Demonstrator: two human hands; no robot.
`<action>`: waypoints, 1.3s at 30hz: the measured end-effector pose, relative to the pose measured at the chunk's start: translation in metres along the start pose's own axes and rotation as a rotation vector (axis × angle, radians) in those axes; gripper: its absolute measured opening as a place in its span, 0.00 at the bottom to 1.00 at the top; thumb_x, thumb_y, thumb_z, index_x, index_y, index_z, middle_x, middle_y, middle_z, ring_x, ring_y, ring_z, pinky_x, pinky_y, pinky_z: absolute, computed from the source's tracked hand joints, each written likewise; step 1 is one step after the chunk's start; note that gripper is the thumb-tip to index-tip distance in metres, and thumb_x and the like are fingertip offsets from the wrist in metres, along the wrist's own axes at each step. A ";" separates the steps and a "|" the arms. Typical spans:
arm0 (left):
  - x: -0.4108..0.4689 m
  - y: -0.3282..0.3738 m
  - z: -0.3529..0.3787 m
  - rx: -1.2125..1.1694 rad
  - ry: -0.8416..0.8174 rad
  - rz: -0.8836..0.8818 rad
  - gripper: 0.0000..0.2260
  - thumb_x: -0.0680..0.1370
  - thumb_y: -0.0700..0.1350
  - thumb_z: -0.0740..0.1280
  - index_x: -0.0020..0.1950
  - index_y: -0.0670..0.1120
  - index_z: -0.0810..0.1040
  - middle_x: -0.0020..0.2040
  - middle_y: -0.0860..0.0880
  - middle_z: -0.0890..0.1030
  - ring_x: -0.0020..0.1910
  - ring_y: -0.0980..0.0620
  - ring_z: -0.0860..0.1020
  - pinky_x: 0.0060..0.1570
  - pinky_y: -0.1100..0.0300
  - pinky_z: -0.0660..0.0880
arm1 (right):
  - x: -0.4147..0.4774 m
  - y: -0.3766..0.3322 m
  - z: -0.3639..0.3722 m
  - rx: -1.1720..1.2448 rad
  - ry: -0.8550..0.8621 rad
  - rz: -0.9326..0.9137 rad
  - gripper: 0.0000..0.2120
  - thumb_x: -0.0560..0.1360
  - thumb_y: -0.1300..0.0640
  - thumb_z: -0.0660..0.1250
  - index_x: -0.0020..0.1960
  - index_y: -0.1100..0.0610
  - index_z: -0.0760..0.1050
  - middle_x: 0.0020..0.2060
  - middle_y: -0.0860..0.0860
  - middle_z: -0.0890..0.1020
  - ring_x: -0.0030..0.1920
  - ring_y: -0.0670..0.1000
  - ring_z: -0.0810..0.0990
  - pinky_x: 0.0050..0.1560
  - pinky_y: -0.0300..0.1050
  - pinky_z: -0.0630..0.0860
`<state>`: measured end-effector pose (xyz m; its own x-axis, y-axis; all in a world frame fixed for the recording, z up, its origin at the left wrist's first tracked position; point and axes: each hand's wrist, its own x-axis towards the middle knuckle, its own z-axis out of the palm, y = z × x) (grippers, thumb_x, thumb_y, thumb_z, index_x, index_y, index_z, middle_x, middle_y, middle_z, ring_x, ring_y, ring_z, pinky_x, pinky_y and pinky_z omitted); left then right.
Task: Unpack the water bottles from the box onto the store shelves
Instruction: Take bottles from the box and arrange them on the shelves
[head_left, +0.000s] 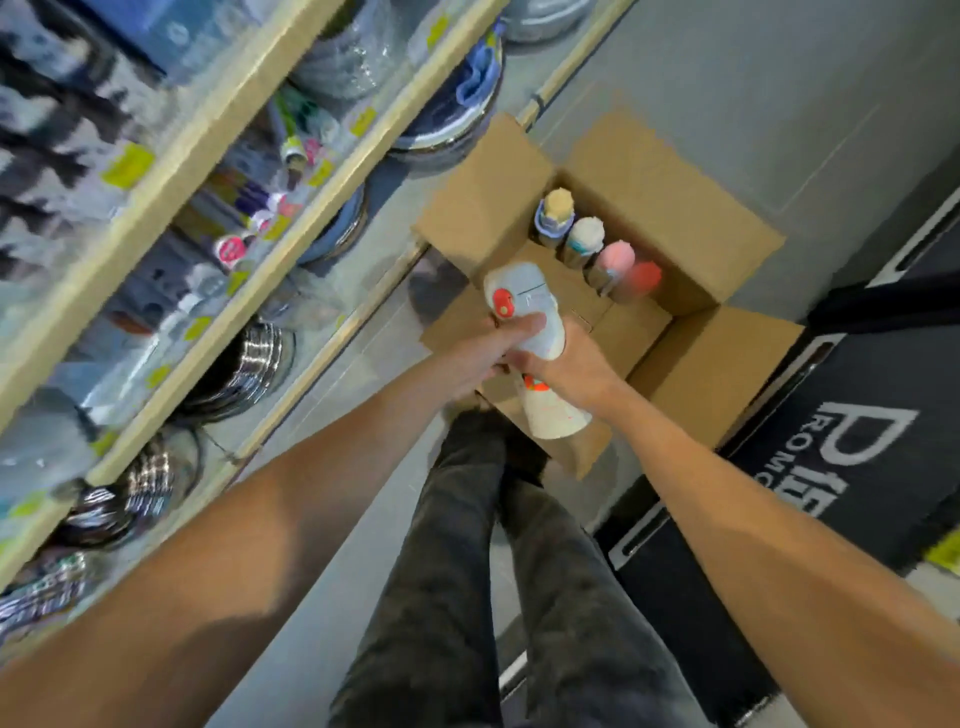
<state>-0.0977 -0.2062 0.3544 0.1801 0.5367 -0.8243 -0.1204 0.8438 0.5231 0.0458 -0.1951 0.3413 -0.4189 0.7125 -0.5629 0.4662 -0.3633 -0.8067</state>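
Observation:
An open cardboard box (670, 208) stands on the floor, flaps spread. Along its far side stand several bottles in a row: a yellow-capped one (557, 210), a white-capped one (586, 236), a pink-capped one (614, 261) and a red-capped one (642, 280). Above the box's near part I hold a white bottle (524, 306) with a red-orange button, its lid pointing away from me. My left hand (485, 353) grips its upper part and my right hand (569, 371) wraps its middle. The bottle's base (553, 421) shows below my right hand.
Wooden store shelves (218, 306) run along the left, packed with steel pots, wrapped plates and small goods with yellow price tags. My legs in dark trousers (467, 571) stand before the box. A black floor mat (872, 441) with white lettering lies at the right.

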 end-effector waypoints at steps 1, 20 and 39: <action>-0.006 -0.001 -0.001 -0.015 0.034 0.006 0.36 0.66 0.59 0.72 0.71 0.49 0.67 0.66 0.47 0.76 0.65 0.47 0.74 0.68 0.45 0.67 | -0.002 -0.005 0.002 -0.015 -0.013 -0.008 0.22 0.70 0.55 0.74 0.62 0.54 0.72 0.51 0.51 0.82 0.50 0.46 0.81 0.47 0.36 0.77; -0.386 -0.205 -0.208 -0.529 0.611 0.431 0.17 0.78 0.51 0.66 0.64 0.47 0.75 0.60 0.47 0.81 0.59 0.48 0.78 0.63 0.50 0.73 | -0.157 -0.179 0.376 -0.536 -0.634 -0.439 0.14 0.72 0.52 0.73 0.56 0.45 0.74 0.48 0.45 0.82 0.47 0.40 0.81 0.47 0.39 0.79; -0.698 -0.472 -0.382 -0.810 1.146 0.529 0.15 0.77 0.49 0.67 0.62 0.45 0.76 0.54 0.47 0.82 0.49 0.51 0.80 0.40 0.60 0.75 | -0.352 -0.219 0.802 -0.654 -1.054 -0.661 0.13 0.74 0.49 0.69 0.56 0.44 0.72 0.47 0.45 0.82 0.47 0.43 0.81 0.46 0.39 0.78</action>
<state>-0.5398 -0.9810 0.6005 -0.8513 0.1526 -0.5020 -0.4879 0.1219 0.8644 -0.5333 -0.8475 0.5715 -0.9440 -0.2450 -0.2210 0.1070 0.4063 -0.9075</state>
